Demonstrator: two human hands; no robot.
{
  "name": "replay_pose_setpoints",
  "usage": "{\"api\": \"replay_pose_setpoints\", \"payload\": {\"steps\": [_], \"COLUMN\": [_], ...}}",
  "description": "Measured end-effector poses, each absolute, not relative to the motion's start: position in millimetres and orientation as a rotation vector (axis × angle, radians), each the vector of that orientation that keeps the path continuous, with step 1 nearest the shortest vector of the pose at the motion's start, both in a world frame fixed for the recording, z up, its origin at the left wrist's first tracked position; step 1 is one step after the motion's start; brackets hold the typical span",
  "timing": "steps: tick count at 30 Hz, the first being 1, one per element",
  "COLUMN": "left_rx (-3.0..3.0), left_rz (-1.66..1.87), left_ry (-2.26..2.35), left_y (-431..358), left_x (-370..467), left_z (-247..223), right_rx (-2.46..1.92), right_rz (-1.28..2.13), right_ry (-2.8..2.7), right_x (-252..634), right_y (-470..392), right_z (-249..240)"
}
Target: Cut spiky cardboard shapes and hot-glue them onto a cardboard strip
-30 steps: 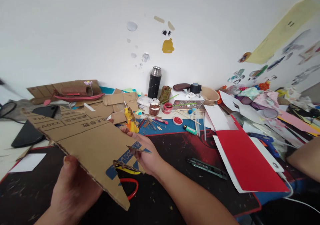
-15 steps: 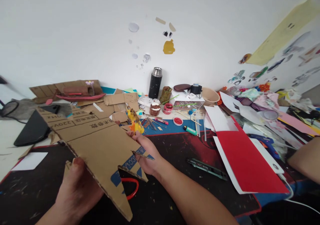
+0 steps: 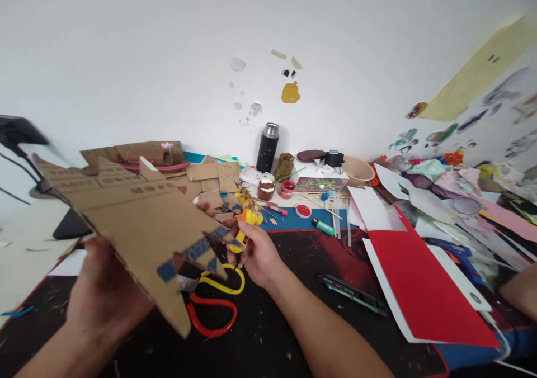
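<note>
In the head view, the left hand (image 3: pixel 100 288) pinched a big piece of cardboard (image 3: pixel 138 221) by its left edge. The thumb was at the edge, and the other fingers were hidden under the piece. The cardboard was up above the black mat (image 3: pixel 293 333), tilted, with blue print and cuts near its right end. It looked a bit blurry.

The right hand (image 3: pixel 258 255) had its fingers curled around a yellow glue gun (image 3: pixel 250 216), just beside the cardboard. I could not tell if those fingers touched the cardboard too.

The scissors (image 3: pixel 213 300) were below the cardboard, with one red loop and one yellow loop showing. The cardboard hid part of the blades. To the right of the right arm, a cutter (image 3: pixel 352 294) lay on the mat, and red paper (image 3: pixel 432 283) lay near it.

At the back, a black flask (image 3: pixel 267 149) stood by the wall (image 3: pixel 168 59). Two paint jars, one brown (image 3: pixel 265 188) and one red (image 3: pixel 287 189), stood in front of it.
</note>
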State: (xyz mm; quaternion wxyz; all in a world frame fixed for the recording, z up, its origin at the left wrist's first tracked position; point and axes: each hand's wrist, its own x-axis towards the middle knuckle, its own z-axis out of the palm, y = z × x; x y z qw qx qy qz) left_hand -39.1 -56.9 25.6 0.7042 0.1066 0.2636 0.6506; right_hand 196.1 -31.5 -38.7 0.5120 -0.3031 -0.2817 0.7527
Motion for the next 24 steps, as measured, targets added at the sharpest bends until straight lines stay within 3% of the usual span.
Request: {"api": "replay_pose_setpoints", "payload": {"steps": [5, 14, 24], "left_rx": [0.325, 0.067, 0.022], "left_rz": [1.715, 1.651, 1.606], "left_ry": [0.555, 0.687, 0.629], "left_y": [-14.9, 7.5, 7.5], "left_x": [-23.8, -44.9, -48.0], "left_z": [73.7, 20.6, 1.7], "right_rx": [-0.737, -0.791, -0.664], "right_rz": [1.709, 1.770, 1.833], "right_ry": [-0.746, -1.060, -0.999], "right_x": [200.9, 191.4, 181.4], "right_y": [-36.4, -50.5, -48.4], "right_z": [-27.1, -35.6, -29.4]}}
